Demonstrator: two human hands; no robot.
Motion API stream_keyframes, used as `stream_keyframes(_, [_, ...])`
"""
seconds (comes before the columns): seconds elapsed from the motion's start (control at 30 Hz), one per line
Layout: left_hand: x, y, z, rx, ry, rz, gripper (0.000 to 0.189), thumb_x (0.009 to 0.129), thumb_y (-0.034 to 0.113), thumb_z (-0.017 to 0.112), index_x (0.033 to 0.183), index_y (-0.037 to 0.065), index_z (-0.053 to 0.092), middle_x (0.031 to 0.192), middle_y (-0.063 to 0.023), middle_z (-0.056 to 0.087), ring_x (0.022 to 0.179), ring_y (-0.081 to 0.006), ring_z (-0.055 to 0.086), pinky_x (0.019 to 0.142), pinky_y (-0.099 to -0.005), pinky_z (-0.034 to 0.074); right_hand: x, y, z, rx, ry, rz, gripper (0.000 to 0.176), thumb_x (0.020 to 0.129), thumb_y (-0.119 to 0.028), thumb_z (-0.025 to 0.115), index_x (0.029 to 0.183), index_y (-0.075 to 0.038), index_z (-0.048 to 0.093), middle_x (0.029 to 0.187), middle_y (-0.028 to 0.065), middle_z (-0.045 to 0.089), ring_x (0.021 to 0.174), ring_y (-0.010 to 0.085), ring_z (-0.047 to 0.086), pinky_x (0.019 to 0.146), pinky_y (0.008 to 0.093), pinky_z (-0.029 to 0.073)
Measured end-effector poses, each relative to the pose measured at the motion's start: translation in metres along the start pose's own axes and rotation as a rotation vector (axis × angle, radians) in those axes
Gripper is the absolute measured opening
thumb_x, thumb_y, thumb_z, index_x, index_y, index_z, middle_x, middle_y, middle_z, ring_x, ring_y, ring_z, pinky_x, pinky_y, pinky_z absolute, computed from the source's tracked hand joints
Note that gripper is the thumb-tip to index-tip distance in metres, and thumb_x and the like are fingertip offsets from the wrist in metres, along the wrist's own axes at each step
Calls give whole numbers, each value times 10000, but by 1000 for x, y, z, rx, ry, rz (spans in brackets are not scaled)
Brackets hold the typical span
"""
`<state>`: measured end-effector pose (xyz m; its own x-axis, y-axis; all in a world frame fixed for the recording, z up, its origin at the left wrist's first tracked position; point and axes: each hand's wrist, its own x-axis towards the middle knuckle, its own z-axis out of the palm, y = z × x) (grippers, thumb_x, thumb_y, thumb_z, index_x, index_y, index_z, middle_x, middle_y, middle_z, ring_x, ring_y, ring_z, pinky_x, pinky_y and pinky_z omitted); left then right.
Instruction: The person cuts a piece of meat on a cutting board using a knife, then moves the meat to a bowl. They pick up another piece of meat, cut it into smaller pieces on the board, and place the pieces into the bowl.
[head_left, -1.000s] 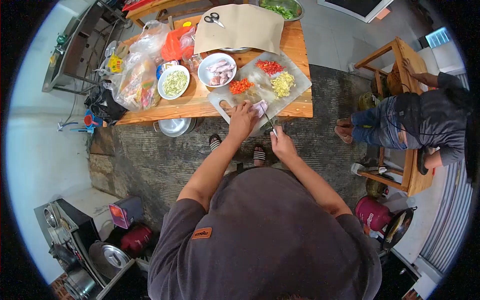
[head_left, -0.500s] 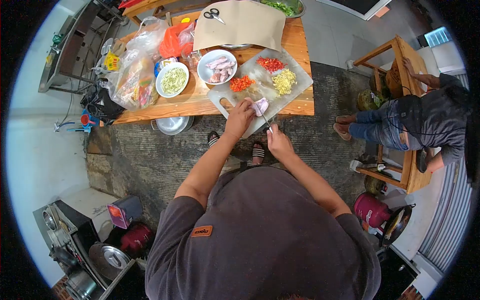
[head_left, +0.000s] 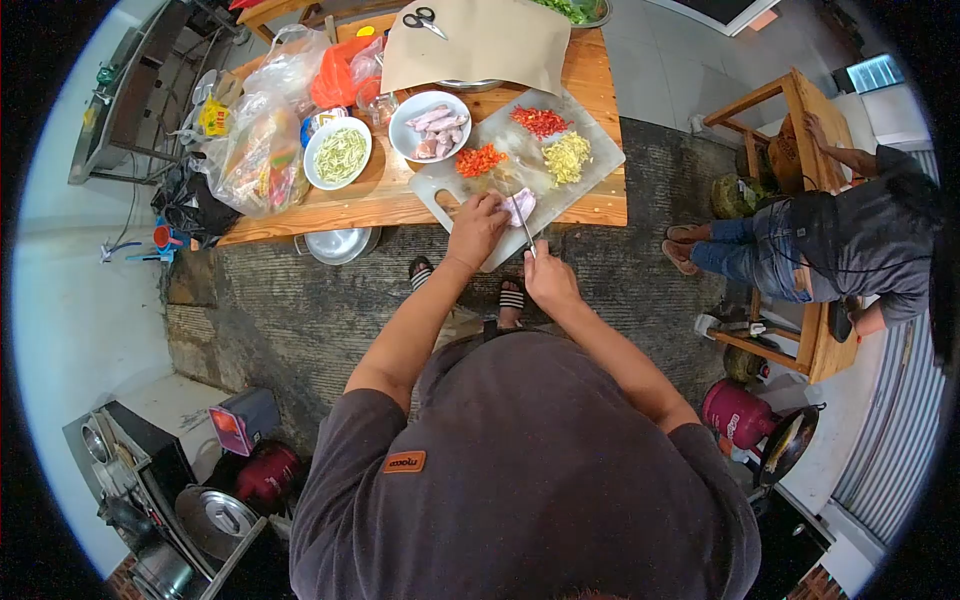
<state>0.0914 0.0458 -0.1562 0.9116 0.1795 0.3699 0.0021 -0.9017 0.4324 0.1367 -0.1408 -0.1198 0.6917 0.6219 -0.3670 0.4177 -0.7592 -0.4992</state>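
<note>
My left hand [head_left: 478, 228] presses a pale piece of meat [head_left: 519, 207] down on the white cutting board [head_left: 600, 150], its fingers bent together at the meat's left side. My right hand [head_left: 548, 275] is closed round the handle of a knife [head_left: 524, 226], whose blade lies at the meat. Farther up the board are chopped orange-red pieces [head_left: 481, 160], sliced red chili [head_left: 541, 122] and a pile of chopped yellow pieces [head_left: 567, 157]. A white bowl with more meat [head_left: 437, 130] stands beside the board, and left of it a bowl of green slices [head_left: 341, 156].
Brown paper [head_left: 480, 45] with black scissors [head_left: 424, 22] lies at the back of the wooden table [head_left: 390, 208]. Plastic bags [head_left: 255, 165] crowd its left end. At the right, another person [head_left: 850, 235] is beside a wooden stand [head_left: 822, 150]. A metal pot [head_left: 341, 245] sits below the table.
My right hand and the knife have shifted slightly left, and the blade is more upright in view. My left hand stays at the meat. The whole view has shifted slightly.
</note>
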Motion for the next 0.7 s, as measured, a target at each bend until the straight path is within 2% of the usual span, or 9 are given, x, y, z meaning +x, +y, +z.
stream_keyframes(0.23, [2,-1,-3,-52,-39,-29,244,804,147,723,1035,80,681,1133,-94,596,1076,-305,561,913,-425,483,3,-3,3,-25,-18,12,287,1038,-267,409,1132,1,447,781,308,663,774,506,657,740,598,513])
stream_keyframes(0.3, [3,9,-7,-53,179,-149,315,821,169,723,1114,82,648,1148,-126,578,1058,-327,558,901,-440,481,3,-4,2,-17,-19,13,285,1037,-265,409,1128,3,446,780,308,663,773,504,658,740,596,514])
stream_keyframes(0.33, [2,8,-8,-55,178,-149,315,821,169,723,1114,82,648,1148,-126,578,1058,-327,558,901,-440,481,2,-5,1,-8,-20,14,283,1037,-262,408,1123,5,445,780,309,663,772,502,659,741,594,515])
stream_keyframes(0.4, [-2,3,-10,-15,19,-181,352,826,189,733,1153,94,647,1156,-147,565,1055,-342,556,897,-450,484,1,-9,-1,-13,-22,4,279,1037,-260,408,1112,7,443,780,308,663,771,500,660,741,592,516])
stream_keyframes(0.53, [-3,-7,-5,-55,-25,-181,357,837,185,738,1177,117,651,1148,-148,572,1076,-360,543,934,-466,473,5,-9,4,-36,-25,-6,262,1034,-249,407,1084,6,442,783,304,663,769,494,662,740,584,520])
stream_keyframes(0.6, [-4,-8,-2,-45,-22,-191,345,830,190,738,1161,114,676,1105,-137,588,1063,-341,560,880,-449,496,6,-8,8,-26,-30,-9,258,1033,-244,408,1082,6,439,788,304,664,774,493,662,742,582,521])
stream_keyframes(0.7, [-4,-8,0,-48,-1,-201,335,825,185,740,1150,119,693,1097,-129,602,1062,-338,562,884,-443,501,6,-9,7,-22,-41,0,250,1031,-236,406,1082,7,435,800,303,667,783,491,663,746,578,522])
